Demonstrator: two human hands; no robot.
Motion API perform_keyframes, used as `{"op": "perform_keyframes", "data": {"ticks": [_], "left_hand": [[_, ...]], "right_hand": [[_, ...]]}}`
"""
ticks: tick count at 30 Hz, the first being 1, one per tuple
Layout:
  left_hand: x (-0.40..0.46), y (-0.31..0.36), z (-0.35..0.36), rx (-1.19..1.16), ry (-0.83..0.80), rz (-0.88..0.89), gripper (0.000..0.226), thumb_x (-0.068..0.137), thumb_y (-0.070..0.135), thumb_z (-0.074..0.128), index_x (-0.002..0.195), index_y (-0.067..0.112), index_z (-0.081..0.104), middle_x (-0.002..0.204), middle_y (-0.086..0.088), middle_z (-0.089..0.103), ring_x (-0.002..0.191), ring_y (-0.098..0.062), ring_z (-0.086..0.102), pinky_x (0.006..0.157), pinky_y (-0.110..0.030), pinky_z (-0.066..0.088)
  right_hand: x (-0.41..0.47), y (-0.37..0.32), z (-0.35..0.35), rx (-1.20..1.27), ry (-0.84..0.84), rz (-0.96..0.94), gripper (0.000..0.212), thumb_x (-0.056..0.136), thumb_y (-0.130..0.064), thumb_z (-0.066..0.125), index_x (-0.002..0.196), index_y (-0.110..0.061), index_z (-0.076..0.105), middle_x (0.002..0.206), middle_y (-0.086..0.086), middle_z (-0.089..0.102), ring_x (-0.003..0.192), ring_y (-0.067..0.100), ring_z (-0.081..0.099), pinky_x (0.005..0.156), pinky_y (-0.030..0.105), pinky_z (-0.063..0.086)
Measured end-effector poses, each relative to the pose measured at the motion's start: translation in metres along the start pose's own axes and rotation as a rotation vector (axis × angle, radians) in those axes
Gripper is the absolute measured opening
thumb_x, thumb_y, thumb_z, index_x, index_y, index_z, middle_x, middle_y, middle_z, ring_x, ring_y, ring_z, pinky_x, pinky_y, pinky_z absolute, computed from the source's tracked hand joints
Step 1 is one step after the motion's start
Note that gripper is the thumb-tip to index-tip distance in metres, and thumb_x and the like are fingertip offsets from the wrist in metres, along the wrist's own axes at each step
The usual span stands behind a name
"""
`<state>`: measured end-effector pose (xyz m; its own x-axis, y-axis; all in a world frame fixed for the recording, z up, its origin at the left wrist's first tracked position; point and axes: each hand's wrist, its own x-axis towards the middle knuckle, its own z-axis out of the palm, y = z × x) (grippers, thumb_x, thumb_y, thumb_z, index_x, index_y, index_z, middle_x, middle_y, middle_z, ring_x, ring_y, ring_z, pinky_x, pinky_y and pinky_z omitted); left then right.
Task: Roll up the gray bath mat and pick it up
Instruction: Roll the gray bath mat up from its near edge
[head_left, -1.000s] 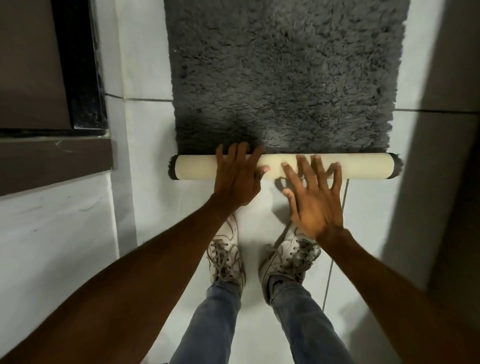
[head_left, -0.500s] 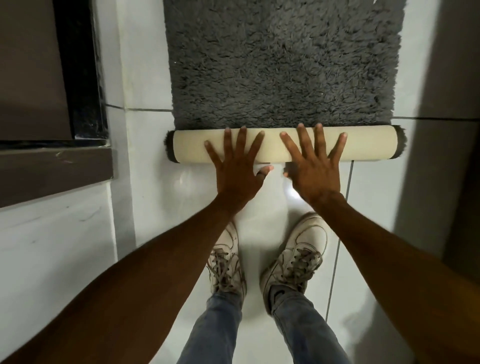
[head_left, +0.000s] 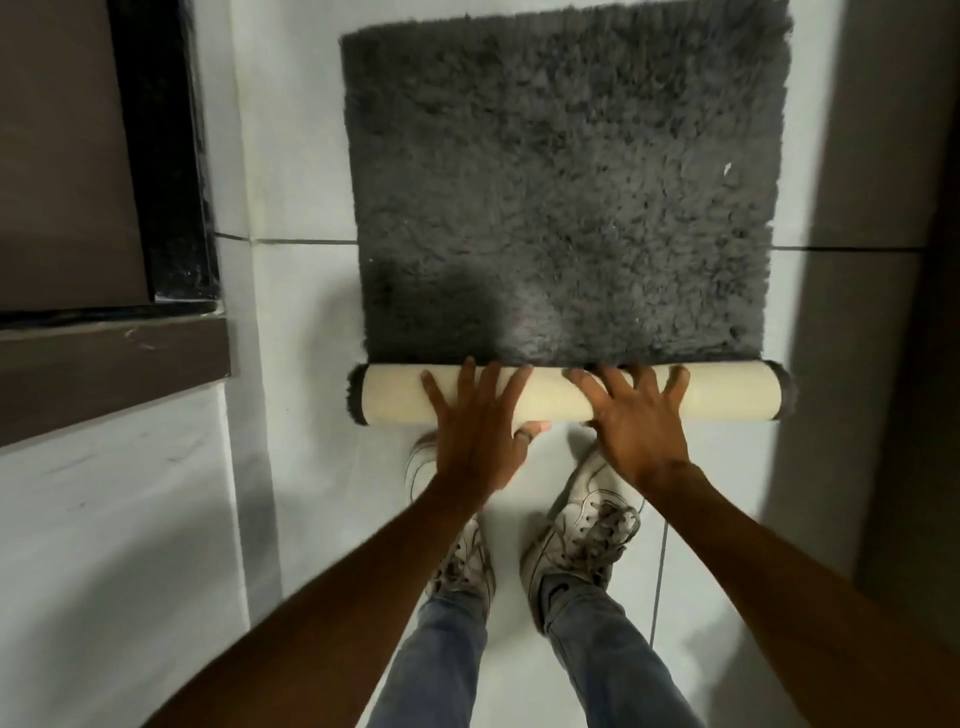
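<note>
The gray bath mat (head_left: 566, 171) lies shaggy side up on the white tiled floor, its far edge visible near the top. Its near end is wound into a roll (head_left: 727, 397) that shows the cream backing, with gray pile sticking out at both ends. My left hand (head_left: 475, 436) rests flat on the roll's left half with fingers spread. On the roll's middle, my right hand (head_left: 636, 421) presses down the same way. Neither hand wraps around the roll.
My two white sneakers (head_left: 582, 525) stand just behind the roll. A dark brown ledge and black frame (head_left: 156, 156) rise at the left. A gray wall or door edge (head_left: 878, 208) runs along the right. White floor tile (head_left: 296, 312) lies left of the mat.
Both flat hands pushed the roll away from me and it grew thicker. The view tilted up, so the mat's far edge shows now.
</note>
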<state>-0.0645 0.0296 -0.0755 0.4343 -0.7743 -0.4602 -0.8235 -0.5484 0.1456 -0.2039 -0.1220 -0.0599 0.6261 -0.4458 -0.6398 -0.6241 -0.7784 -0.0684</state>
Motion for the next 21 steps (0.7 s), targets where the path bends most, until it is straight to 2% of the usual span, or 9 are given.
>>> {"op": "perform_keyframes", "data": {"ticks": [5,6,8,10,12,13,15,18,21], "left_hand": [[-0.043,0.010,0.026,-0.026,0.125,-0.019,0.086,0.092,0.056,0.058,0.162,0.022,0.022,0.170,-0.016,0.014,0.157,-0.041,0.006,0.120,-0.073,0.009],[-0.038,0.011,0.027,-0.029,0.144,-0.027,0.085,0.093,0.058,0.056,0.162,0.023,0.021,0.170,-0.015,0.013,0.157,-0.041,0.005,0.120,-0.073,0.009],[-0.018,0.011,0.024,-0.040,0.177,-0.047,0.080,0.096,0.062,0.049,0.162,0.025,0.023,0.170,-0.014,0.016,0.157,-0.040,0.008,0.121,-0.072,0.008],[0.011,0.008,0.014,-0.037,0.201,-0.051,0.075,0.098,0.063,0.044,0.161,0.026,0.027,0.169,-0.015,0.020,0.156,-0.042,0.011,0.121,-0.072,0.008],[0.044,0.001,0.002,-0.035,0.212,-0.033,0.073,0.100,0.064,0.040,0.161,0.026,0.027,0.169,-0.015,0.020,0.156,-0.043,0.011,0.120,-0.072,0.009],[0.057,-0.003,-0.004,-0.032,0.219,-0.019,0.073,0.100,0.065,0.039,0.161,0.027,0.026,0.169,-0.015,0.019,0.156,-0.043,0.010,0.120,-0.072,0.008],[0.073,-0.013,-0.012,-0.034,0.268,0.025,0.073,0.100,0.065,0.039,0.161,0.027,0.028,0.169,-0.016,0.018,0.156,-0.042,0.010,0.122,-0.070,0.006],[0.074,-0.034,-0.014,-0.008,0.310,0.190,0.072,0.099,0.063,0.047,0.159,0.026,0.033,0.166,-0.015,0.027,0.155,-0.040,0.017,0.122,-0.070,0.008],[0.081,-0.050,-0.013,0.089,0.246,0.254,0.079,0.095,0.069,0.046,0.160,0.031,0.026,0.165,-0.009,0.029,0.153,-0.037,0.022,0.121,-0.071,0.009]], "right_hand": [[0.017,0.011,-0.006,0.078,-0.105,-0.041,0.078,0.087,-0.044,0.073,0.154,-0.040,0.035,0.149,0.006,0.052,0.137,0.044,0.044,0.112,0.082,0.020],[0.019,0.013,-0.005,0.083,-0.062,-0.028,0.080,0.084,-0.043,0.075,0.154,-0.039,0.037,0.152,0.008,0.049,0.140,0.043,0.042,0.114,0.083,0.017],[0.011,0.016,0.000,0.110,0.147,0.018,0.079,0.084,-0.042,0.075,0.155,-0.031,0.040,0.160,0.016,0.041,0.150,0.042,0.035,0.117,0.081,0.006],[-0.008,0.016,0.012,0.127,0.345,0.040,0.068,0.099,-0.048,0.056,0.159,-0.024,0.036,0.169,0.019,0.029,0.158,0.041,0.023,0.119,0.077,0.002],[-0.018,0.013,0.023,0.128,0.353,-0.004,0.066,0.105,-0.054,0.033,0.164,-0.024,0.027,0.174,0.016,0.016,0.161,0.040,0.012,0.120,0.079,0.007],[-0.015,0.014,0.025,0.138,0.316,-0.014,0.070,0.104,-0.058,0.031,0.166,-0.025,0.021,0.175,0.015,0.010,0.161,0.040,0.007,0.119,0.079,0.007],[0.004,0.017,0.019,0.134,0.277,0.002,0.082,0.100,-0.069,0.034,0.167,-0.027,0.013,0.176,0.014,0.005,0.161,0.041,0.003,0.119,0.080,0.004],[0.043,0.022,0.000,0.081,0.302,0.014,0.101,0.088,-0.083,0.044,0.167,-0.028,0.012,0.176,0.014,0.006,0.161,0.044,0.005,0.116,0.081,-0.002],[0.067,0.027,-0.020,0.058,0.294,0.035,0.109,0.079,-0.064,0.074,0.165,-0.030,0.017,0.173,0.015,0.020,0.160,0.044,0.012,0.116,0.082,0.003]]}}
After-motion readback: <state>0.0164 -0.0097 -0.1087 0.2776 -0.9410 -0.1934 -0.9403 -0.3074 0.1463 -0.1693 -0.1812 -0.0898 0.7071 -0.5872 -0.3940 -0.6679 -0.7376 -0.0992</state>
